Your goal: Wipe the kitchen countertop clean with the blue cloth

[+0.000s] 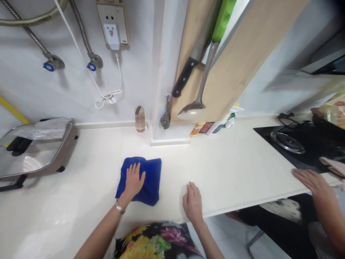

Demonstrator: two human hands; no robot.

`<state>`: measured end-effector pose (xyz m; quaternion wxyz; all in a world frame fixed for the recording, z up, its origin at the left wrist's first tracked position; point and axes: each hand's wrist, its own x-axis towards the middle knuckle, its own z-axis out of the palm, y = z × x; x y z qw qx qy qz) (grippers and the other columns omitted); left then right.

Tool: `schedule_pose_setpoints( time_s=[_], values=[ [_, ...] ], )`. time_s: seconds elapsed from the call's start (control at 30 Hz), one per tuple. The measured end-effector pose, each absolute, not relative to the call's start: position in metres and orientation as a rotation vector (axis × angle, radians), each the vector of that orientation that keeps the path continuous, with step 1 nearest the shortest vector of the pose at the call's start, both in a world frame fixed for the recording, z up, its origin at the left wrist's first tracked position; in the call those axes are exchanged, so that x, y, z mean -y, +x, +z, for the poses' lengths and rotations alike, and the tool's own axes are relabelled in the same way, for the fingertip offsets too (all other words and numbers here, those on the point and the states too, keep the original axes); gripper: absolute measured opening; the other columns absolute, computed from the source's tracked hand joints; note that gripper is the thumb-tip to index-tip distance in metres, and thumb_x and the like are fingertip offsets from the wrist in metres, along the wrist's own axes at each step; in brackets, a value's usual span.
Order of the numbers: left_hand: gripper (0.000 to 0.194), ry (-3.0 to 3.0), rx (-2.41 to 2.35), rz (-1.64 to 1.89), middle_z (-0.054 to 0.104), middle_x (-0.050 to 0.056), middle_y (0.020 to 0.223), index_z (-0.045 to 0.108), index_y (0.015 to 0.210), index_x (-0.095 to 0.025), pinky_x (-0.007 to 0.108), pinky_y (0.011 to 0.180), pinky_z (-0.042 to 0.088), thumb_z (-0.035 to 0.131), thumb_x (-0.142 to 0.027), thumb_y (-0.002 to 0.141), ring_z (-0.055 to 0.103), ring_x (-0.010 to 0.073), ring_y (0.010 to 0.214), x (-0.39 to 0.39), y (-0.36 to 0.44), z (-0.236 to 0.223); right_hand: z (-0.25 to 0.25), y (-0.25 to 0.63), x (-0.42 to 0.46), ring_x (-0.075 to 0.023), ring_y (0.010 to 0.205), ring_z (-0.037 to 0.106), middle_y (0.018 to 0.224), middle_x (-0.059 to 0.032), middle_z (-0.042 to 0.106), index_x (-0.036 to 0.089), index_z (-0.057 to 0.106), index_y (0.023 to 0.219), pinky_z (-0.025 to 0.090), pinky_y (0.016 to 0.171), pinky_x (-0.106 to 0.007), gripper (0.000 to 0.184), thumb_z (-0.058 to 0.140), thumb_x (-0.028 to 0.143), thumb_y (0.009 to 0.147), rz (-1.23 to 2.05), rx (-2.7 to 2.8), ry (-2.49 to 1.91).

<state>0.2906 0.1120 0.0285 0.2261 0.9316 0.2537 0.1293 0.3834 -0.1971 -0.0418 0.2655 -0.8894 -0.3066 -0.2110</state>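
Note:
My left hand (134, 181) lies flat on a blue cloth (151, 180), its fingers stretched out and a little apart. The cloth is spread on the white countertop (223, 169), with a fold along its top edge. Right of the cloth, my right hand (193, 202) rests on the counter near its front edge. Its fingers are together and loosely curled, with nothing visible in them.
An electric pan with a glass lid (35, 162) stands at the left. By the wall are a small bottle (139, 119) and several cleaner bottles (212, 127). A knife (185, 76) and a slotted ladle (206, 72) hang above. Another person's hand (309, 178) touches the counter near the black stove (309, 140).

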Motion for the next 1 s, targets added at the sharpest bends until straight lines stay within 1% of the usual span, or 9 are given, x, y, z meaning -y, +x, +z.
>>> schedule_pose_setpoints(
  time_s=[0.07, 0.1, 0.17, 0.27, 0.4, 0.5, 0.6, 0.87, 1.0],
  values=[
    [0.066, 2.651, -0.853, 0.421, 0.038, 0.026, 0.158, 0.042, 0.150, -0.005, 0.075, 0.119, 0.014, 0.044, -0.044, 0.096, 0.018, 0.0452, 0.153, -0.088, 0.317, 0.017, -0.039, 0.384, 0.201, -0.0279, 0.140, 0.044, 0.144, -0.0194, 0.053, 0.015, 0.042, 0.144, 0.044, 0.113, -0.057, 0.047, 0.040, 0.019, 0.097, -0.576, 0.840, -2.402],
    [0.071, 2.697, -0.836, 0.434, 0.034, 0.027, 0.160, 0.040, 0.151, -0.003, 0.075, 0.119, 0.010, 0.047, -0.045, 0.095, 0.012, 0.0467, 0.154, -0.076, 0.330, 0.012, -0.038, 0.385, 0.206, -0.0270, 0.140, 0.045, 0.144, -0.0185, 0.054, 0.015, 0.042, 0.144, 0.042, 0.114, -0.057, 0.047, 0.041, 0.019, 0.098, -0.566, 0.868, -2.413],
    [0.076, 2.782, -0.667, 0.405, 0.029, 0.027, 0.162, 0.038, 0.153, -0.003, 0.074, 0.120, 0.005, 0.049, -0.048, 0.093, 0.008, 0.0468, 0.154, -0.056, 0.351, 0.008, -0.034, 0.390, 0.217, -0.0254, 0.140, 0.047, 0.146, -0.0157, 0.054, 0.018, 0.042, 0.146, 0.037, 0.118, -0.056, 0.047, 0.043, 0.021, 0.099, -0.520, 0.957, -2.455],
    [0.079, 2.857, -0.260, 0.299, 0.026, 0.023, 0.164, 0.037, 0.155, -0.010, 0.071, 0.121, 0.004, 0.050, -0.056, 0.092, 0.010, 0.0446, 0.155, -0.041, 0.374, 0.008, -0.029, 0.397, 0.234, -0.0237, 0.140, 0.047, 0.149, -0.0122, 0.053, 0.021, 0.041, 0.147, 0.032, 0.121, -0.055, 0.048, 0.044, 0.023, 0.099, -0.428, 1.075, -2.496],
    [0.081, 2.856, 0.135, 0.183, 0.022, 0.019, 0.167, 0.034, 0.157, -0.018, 0.069, 0.122, 0.003, 0.049, -0.063, 0.091, 0.010, 0.0415, 0.155, -0.034, 0.407, 0.014, -0.025, 0.402, 0.241, -0.0238, 0.139, 0.049, 0.149, -0.0109, 0.053, 0.023, 0.046, 0.145, 0.034, 0.120, -0.053, 0.047, 0.045, 0.025, 0.098, -0.378, 1.037, -2.498],
    [0.081, 2.821, 0.333, 0.108, 0.019, 0.018, 0.168, 0.033, 0.158, -0.020, 0.067, 0.122, 0.003, 0.049, -0.065, 0.092, 0.009, 0.0395, 0.156, -0.026, 0.436, 0.017, -0.022, 0.401, 0.237, -0.0239, 0.137, 0.051, 0.148, -0.0101, 0.055, 0.024, 0.048, 0.143, 0.035, 0.120, -0.053, 0.047, 0.047, 0.026, 0.096, -0.375, 0.974, -2.514],
    [0.079, 2.793, 0.447, 0.072, 0.019, 0.016, 0.168, 0.034, 0.157, -0.023, 0.067, 0.123, 0.003, 0.050, -0.064, 0.091, 0.010, 0.0384, 0.156, -0.015, 0.463, 0.017, -0.021, 0.400, 0.233, -0.0232, 0.138, 0.051, 0.148, -0.0090, 0.055, 0.024, 0.047, 0.144, 0.035, 0.121, -0.051, 0.049, 0.048, 0.024, 0.095, -0.363, 0.962, -2.539],
    [0.079, 2.730, 0.603, 0.019, 0.025, 0.010, 0.167, 0.038, 0.155, -0.030, 0.069, 0.122, -0.001, 0.056, -0.066, 0.087, 0.008, 0.0381, 0.156, -0.007, 0.532, 0.014, -0.020, 0.401, 0.233, -0.0243, 0.139, 0.050, 0.149, -0.0078, 0.054, 0.024, 0.041, 0.150, 0.035, 0.121, -0.050, 0.056, 0.050, 0.022, 0.094, -0.319, 0.934, -2.551],
    [0.069, 2.683, 0.597, -0.018, 0.030, 0.008, 0.166, 0.046, 0.151, -0.033, 0.067, 0.123, 0.002, 0.057, -0.061, 0.089, 0.013, 0.0353, 0.156, -0.003, 0.569, 0.017, -0.014, 0.403, 0.233, -0.0240, 0.140, 0.049, 0.149, -0.0080, 0.054, 0.023, 0.041, 0.150, 0.036, 0.121, -0.051, 0.057, 0.048, 0.019, 0.093, -0.286, 0.948, -2.548]
  ],
)
